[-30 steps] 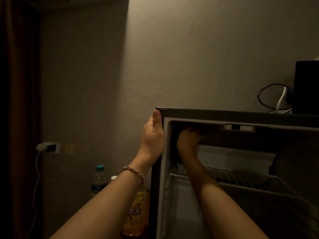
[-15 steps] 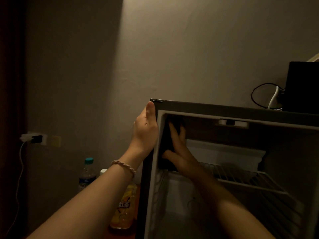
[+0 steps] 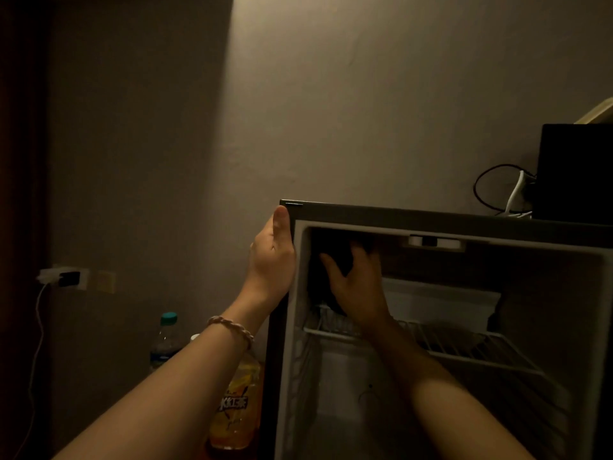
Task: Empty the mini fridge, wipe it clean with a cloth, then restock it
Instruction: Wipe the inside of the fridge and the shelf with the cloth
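The right hand (image 3: 356,287) has moved up the left inner wall of the fridge (image 3: 431,220) with the dark cloth (image 3: 335,260); its fingers now spread flat near the top corner, before they were lower.

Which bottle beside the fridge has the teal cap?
The clear water bottle, farthest left. The yellow drink bottle stands closer to the fridge, its top hidden behind the arm.

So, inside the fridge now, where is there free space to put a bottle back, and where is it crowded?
The wire shelf is bare to the right of the right hand, out to the fridge's right wall. The lower compartment under it looks bare too, though dim. The upper left corner is crowded: the right hand presses a dark cloth there.
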